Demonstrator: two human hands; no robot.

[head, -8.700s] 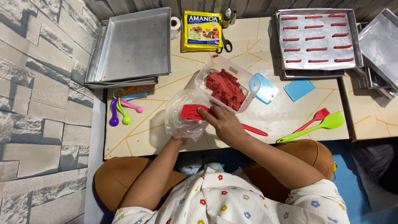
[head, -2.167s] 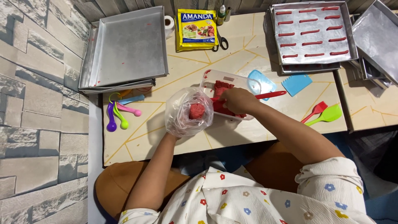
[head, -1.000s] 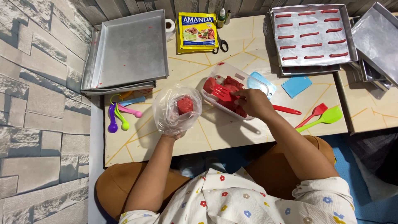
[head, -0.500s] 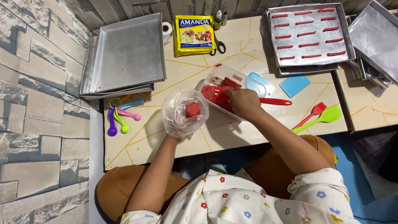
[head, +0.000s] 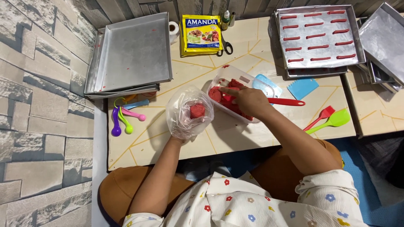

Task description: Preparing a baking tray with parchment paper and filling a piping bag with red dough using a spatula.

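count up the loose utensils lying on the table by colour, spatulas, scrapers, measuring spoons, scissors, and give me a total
Red: 2, the red spatula at the clear plastic dough tub and the small red spatula
Green: 2, the green spatula and the green measuring spoon
Blue: 2, the blue toothed scraper and the light blue scraper
Purple: 1, the purple measuring spoon
Pink: 1, the pink measuring spoon
Black: 1, the black-handled scissors
Total: 9

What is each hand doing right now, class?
Left hand: closed around a clear plastic bag.
Right hand: gripping a red spatula in the tub.
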